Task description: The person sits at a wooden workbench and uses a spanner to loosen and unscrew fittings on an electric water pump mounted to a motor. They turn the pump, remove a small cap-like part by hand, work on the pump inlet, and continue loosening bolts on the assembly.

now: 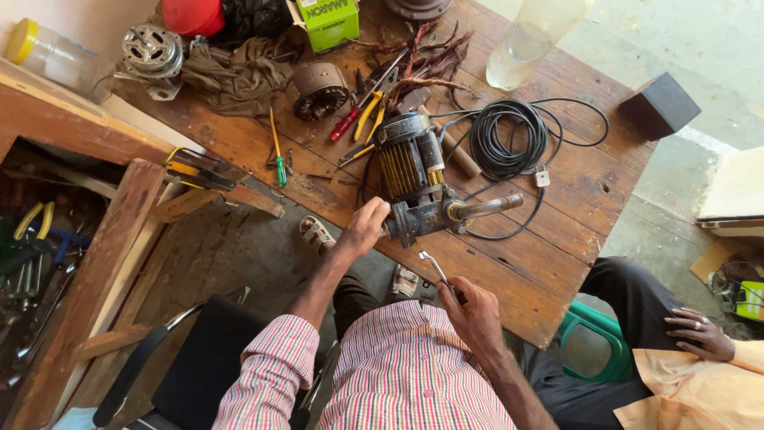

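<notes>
on the table edge, right fingers (458,296) grip a spanner (436,269) pointing up-left toward the motor (414,179).

The left hand (364,227) rests on the near end of a grimy grey electric motor with yellowed windings (414,179), which lies on a worn wooden table (557,263). The right hand (471,312) grips a slim metal spanner (436,271) near the table's front edge, its head seemingly clear of the motor. A coil of black cable (508,137) lies just beside the motor. Another person's hand (700,334) rests on a dark-trousered knee at the right.
</notes>
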A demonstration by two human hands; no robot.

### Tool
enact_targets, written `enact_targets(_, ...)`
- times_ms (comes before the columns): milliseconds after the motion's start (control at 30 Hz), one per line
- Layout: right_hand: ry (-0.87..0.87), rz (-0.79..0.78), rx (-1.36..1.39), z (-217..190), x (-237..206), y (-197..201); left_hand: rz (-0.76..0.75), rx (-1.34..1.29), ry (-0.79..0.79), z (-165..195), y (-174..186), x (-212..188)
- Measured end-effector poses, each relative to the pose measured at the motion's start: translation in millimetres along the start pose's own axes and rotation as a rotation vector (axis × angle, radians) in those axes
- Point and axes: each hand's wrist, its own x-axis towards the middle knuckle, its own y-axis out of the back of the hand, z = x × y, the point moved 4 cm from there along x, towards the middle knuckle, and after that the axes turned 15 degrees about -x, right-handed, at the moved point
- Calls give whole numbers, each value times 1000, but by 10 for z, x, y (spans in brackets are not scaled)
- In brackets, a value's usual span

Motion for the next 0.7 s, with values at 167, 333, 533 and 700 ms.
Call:
enact_targets(167,0,-42,-18,47,15,-77,-34,2,-87,108,-49,-15)
enact_targets(333,41,-6,-22,65,4,-74,78,-237,499,54,-27,-18)
enact_targets(533,40,19,6,44,-20,-34,101,-160,277,128,11,-20)
enact_targets(700,-13,-18,-7,44,-12,-41,100,-288,330,75,-20,-14)
